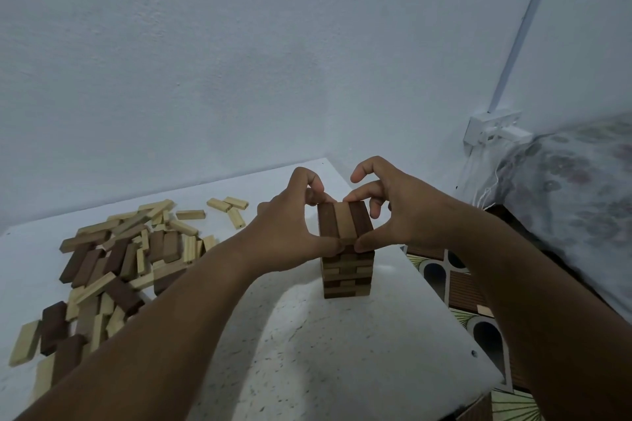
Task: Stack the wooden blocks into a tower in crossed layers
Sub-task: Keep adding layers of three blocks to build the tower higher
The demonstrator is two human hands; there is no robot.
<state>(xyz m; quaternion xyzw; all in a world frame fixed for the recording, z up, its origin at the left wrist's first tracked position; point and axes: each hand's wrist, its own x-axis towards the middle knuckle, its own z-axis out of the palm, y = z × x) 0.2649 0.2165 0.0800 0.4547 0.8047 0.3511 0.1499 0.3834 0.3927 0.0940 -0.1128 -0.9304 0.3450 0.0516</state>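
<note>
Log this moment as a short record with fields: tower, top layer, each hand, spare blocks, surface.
tower: block tower stands upright on the white table, several crossed layers
top layer: three blocks side by side, dark, light, dark
left hand: left hand, thumb and fingers pinch the top layer's near and far ends
right hand: right hand, does the same from the right side
spare blocks: loose pile on the table, left of the tower
surroundings: patterned floor to the right

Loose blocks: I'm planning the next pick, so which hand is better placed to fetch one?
Left. The loose blocks lie on the table on the left hand's side; the right hand would likely have to cross the tower. Both hands now touch its top layer.
</note>
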